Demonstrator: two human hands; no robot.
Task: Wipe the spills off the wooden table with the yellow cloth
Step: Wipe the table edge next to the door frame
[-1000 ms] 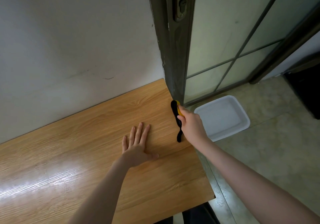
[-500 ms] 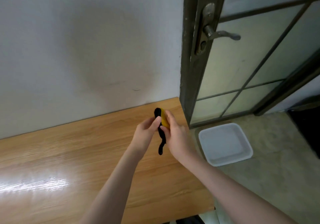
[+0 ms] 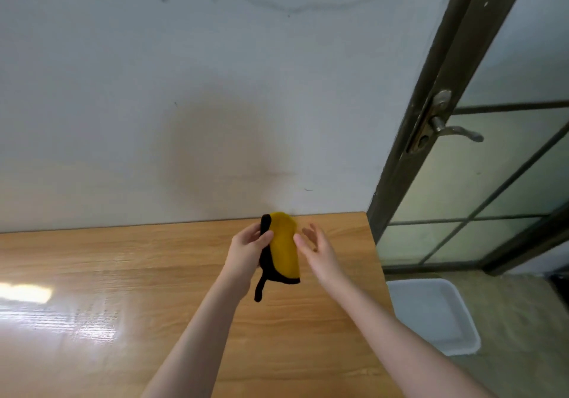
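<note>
White tray (image 3: pixel 431 314) on floor beside wooden table (image 3: pixel 123 274).

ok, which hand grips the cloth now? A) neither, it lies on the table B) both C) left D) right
C: the left hand pinches the cloth by its black edge, above the table; the right hand is open beside it.
</note>
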